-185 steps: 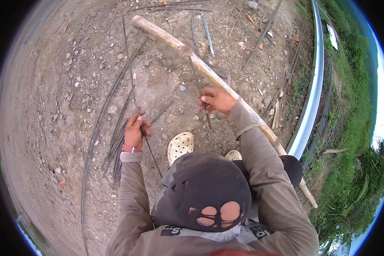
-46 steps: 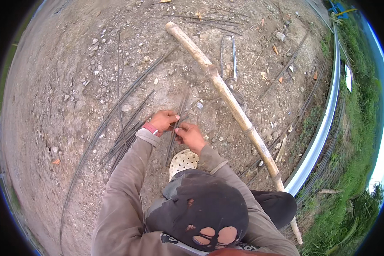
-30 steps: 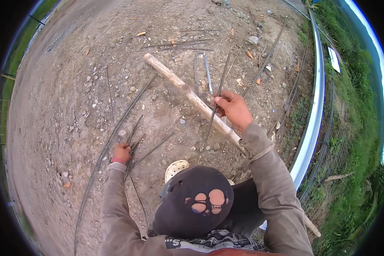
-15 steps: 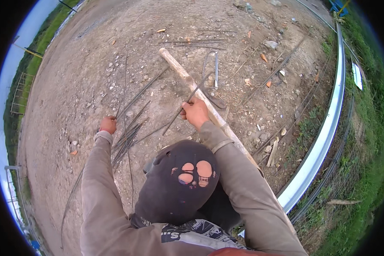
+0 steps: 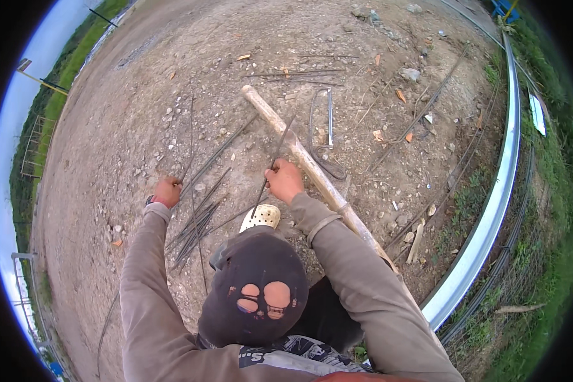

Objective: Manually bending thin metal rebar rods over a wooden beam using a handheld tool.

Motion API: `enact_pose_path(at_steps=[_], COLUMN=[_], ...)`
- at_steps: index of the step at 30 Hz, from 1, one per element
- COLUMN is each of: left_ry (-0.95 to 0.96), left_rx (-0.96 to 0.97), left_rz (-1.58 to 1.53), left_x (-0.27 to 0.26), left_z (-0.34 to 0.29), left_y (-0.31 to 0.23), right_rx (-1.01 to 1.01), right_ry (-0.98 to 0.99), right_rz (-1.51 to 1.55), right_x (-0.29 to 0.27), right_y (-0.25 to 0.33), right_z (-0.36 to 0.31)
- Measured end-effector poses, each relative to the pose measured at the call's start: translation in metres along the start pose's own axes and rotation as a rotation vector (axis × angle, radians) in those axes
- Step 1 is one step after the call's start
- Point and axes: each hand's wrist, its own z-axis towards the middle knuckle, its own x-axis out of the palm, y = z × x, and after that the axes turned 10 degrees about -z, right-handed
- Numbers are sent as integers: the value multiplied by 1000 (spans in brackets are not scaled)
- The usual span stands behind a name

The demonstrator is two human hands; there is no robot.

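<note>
My right hand is closed round a thin dark metal rod. The rod slants up from beside my cream clog, and its upper end crosses in front of a pale wooden pole on the ground. Off to the left, my left hand is closed with its fingertips at the lower end of a longer metal rod, which reaches up toward the pole. Between my hands lies a loose bundle of dark rods. My bent knee, in torn dark trousers, hides the ground below.
Beyond the pole lies a tool resembling a hacksaw. More rods lie farther off on the stony dirt, among orange fragments. Along the right runs a long silver metal channel, with grass and dark cables behind it.
The rod in my right hand has turned steeper. My knee has shifted left and down in view, and the cream clog has come into sight. My left hand sits slightly farther right and lower.
</note>
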Motion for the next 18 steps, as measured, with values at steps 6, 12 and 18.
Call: enact_pose_path(at_steps=[6,12,18], left_ry=[75,89,154], left_rx=[180,496,469], left_rz=[-128,170,375], left_x=[36,107,192], left_z=[83,233,350], left_y=[-63,-206,-303], right_rx=[146,203,455], right_ry=[-26,-106,-549], right_rz=[209,249,313], right_x=[-36,-112,-172], right_y=[-2,2,14], right_z=[21,1,-64])
